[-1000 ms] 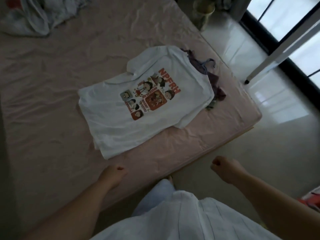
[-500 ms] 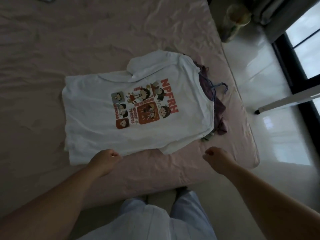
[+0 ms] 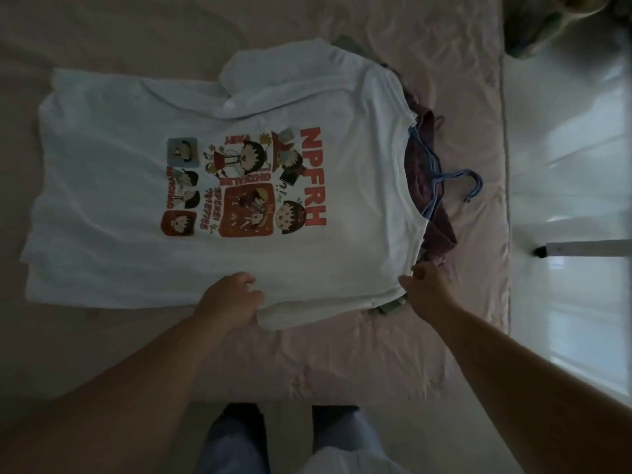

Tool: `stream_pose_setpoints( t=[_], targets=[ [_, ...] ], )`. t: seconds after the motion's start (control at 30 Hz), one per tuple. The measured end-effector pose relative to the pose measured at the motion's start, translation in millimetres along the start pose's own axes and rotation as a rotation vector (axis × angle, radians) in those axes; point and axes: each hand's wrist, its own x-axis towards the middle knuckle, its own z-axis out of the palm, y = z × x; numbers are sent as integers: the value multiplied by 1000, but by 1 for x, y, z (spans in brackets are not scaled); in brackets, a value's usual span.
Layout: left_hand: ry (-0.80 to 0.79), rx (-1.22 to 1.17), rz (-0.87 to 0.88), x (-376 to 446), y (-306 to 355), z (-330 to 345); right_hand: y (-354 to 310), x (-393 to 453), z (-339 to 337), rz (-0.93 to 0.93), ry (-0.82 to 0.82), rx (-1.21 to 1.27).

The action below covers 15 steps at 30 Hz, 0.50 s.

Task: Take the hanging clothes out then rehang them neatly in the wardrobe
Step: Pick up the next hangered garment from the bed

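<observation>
Pink bed [image 3: 444,80]: white "NPFRH" T-shirt [image 3: 119,200]; left hand [image 3: 227,301], right hand [image 3: 424,289] gripping near edge.

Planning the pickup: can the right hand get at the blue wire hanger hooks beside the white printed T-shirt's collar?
Probably yes. The blue wire hanger hooks lie exposed on the pink bedsheet, nothing covering them; the right hand, now pinching the white printed T-shirt, is close.
</observation>
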Motion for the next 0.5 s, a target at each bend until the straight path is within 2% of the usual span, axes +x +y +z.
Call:
stream_pose_setpoints(
  t=[0.1, 0.23, 0.37, 0.5],
  targets=[
    [-62, 32, 46, 27, 27, 18, 1, 18, 10, 12, 45, -28],
    [-172, 120, 75, 45, 37, 40, 2, 31, 19, 93, 68, 93],
    [-170, 206, 122, 43, 39, 42, 0, 38, 16, 184, 60, 203],
    [-225, 226, 131, 39, 43, 29, -5, 34, 9, 165, 27, 259]
  ],
)
